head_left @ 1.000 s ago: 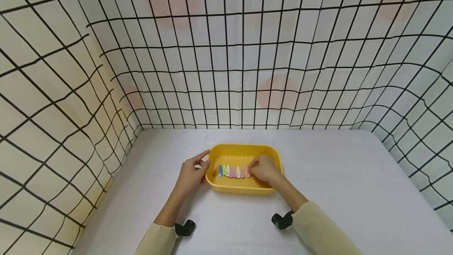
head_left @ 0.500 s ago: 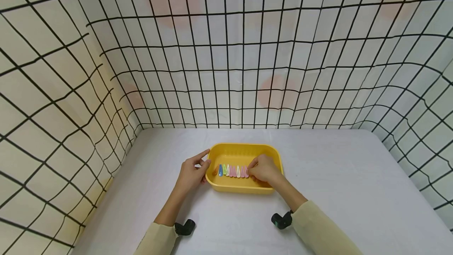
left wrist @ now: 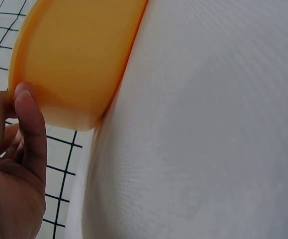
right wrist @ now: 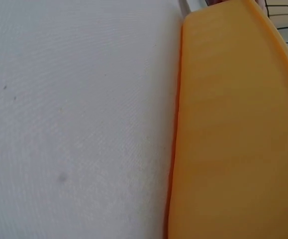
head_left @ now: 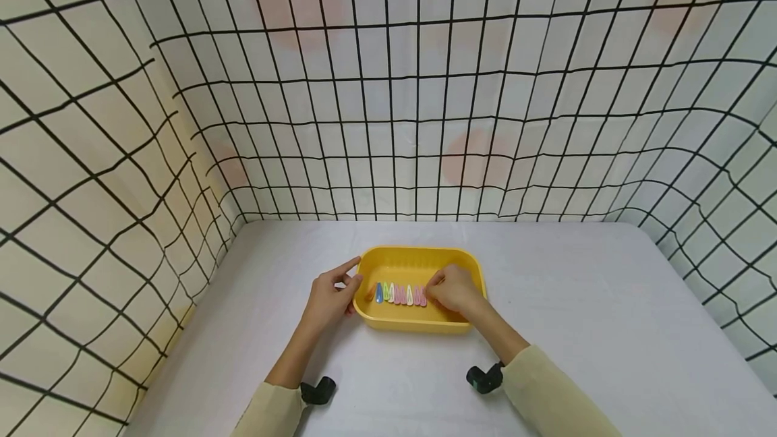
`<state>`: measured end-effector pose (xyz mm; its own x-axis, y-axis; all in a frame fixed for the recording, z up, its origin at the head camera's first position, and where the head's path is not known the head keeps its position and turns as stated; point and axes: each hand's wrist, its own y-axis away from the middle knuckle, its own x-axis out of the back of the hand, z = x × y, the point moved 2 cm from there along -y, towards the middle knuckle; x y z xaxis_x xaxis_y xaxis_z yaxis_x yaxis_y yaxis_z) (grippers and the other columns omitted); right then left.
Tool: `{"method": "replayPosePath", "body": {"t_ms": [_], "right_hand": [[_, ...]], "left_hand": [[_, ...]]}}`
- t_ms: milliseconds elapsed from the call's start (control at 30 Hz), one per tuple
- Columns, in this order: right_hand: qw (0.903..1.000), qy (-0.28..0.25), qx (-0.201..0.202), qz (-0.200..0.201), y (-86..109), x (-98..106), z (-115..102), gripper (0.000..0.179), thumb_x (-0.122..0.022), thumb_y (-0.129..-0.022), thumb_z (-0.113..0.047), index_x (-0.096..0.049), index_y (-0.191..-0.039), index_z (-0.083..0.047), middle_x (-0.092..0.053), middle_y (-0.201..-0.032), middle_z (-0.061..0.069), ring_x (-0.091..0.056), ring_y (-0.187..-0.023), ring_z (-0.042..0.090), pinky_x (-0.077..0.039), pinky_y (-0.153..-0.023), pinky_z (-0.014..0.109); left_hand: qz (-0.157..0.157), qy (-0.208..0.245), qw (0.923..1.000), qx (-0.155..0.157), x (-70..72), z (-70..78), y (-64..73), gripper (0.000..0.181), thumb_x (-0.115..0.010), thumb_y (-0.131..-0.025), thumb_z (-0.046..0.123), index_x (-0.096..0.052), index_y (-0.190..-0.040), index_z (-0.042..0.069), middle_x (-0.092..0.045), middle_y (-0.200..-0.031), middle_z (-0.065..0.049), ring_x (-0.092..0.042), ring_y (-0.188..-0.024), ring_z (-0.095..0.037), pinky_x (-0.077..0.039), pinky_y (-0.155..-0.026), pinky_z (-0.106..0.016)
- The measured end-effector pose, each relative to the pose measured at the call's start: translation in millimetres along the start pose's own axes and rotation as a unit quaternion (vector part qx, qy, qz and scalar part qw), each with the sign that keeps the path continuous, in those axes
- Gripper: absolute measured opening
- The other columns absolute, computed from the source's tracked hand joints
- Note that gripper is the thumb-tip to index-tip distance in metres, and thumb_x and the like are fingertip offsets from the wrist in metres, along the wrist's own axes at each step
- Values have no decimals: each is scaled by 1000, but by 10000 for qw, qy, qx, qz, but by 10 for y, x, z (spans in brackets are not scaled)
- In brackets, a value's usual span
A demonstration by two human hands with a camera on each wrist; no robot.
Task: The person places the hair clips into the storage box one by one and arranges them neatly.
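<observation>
A yellow plastic tray [head_left: 403, 324] stands on the white table. Inside it, hair clips lie side by side in a row: an orange one [head_left: 370, 293] at the left end, then a blue one [head_left: 379, 293], a green one [head_left: 386, 290], and several pink and white ones. My left hand [head_left: 328, 297] holds the tray's left rim, its thumb and fingers also showing at the wall [left wrist: 69, 59] in the left wrist view. Reaching over the tray's near right side, my right hand [head_left: 453, 288] pinches the last pink hair clip [head_left: 423, 297] at the row's right end, partly covering it.
Black wire grid panels [head_left: 388, 86] with white sheeting behind rise at the back and both sides of the table [head_left: 577, 302]. Each wrist carries a small black camera, the left one [head_left: 318, 391] and the right one [head_left: 484, 379] close over the cloth.
The last pink hair clip has shifted slightly left and turned, coming into line beside its pink neighbour under my right fingers. My left hand and the tray have stayed in place.
</observation>
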<state>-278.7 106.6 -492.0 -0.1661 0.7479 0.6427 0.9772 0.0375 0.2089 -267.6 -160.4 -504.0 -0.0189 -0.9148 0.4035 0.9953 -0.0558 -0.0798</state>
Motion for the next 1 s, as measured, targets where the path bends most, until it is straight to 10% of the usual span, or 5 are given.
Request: {"method": "replayPosePath", "body": {"t_ms": [1000], "right_hand": [[9881, -1172, 986, -140, 350, 798, 347, 38, -81, -90, -31, -71, -115, -5, -72, -104, 9, -69, -96, 37, -62, -79, 37]], "left_hand": [[18, 127, 9997, 217, -27, 16, 2, 46, -70, -99, 20, -62, -144, 20, -61, -80, -11, -58, -43, -20, -55, -44, -28]]}}
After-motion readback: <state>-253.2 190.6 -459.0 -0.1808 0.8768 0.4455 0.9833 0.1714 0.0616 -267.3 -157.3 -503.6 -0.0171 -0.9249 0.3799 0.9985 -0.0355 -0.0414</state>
